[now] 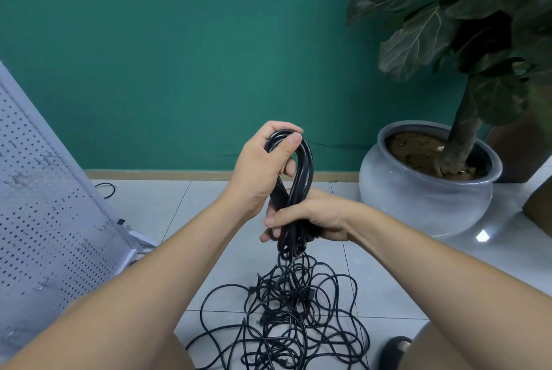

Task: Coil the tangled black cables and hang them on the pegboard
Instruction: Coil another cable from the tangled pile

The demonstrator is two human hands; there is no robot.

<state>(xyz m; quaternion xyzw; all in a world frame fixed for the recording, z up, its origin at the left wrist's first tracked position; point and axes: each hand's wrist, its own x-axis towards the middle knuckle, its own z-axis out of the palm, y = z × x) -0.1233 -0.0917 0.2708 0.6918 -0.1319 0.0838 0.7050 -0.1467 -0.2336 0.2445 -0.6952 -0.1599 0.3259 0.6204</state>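
Seen from above, looking down at a person's two bare forearms held out over a pale tiled floor. The left hand is the higher one, fingers and thumb curled round the top of a coil of black cable that it holds upright as a narrow loop. Just below, the right hand grips the same coil around its lower part, bunching the strands together. From under that hand the cable drops straight into a loose black tangle spread on the floor between the person's knees. A white pegboard with small metal hooks stands at the left edge, leaning at an angle, well apart from the hands. Behind is a teal wall. At the right, a round grey pot holds a large-leaved plant. A dark shoe shows at the bottom right.
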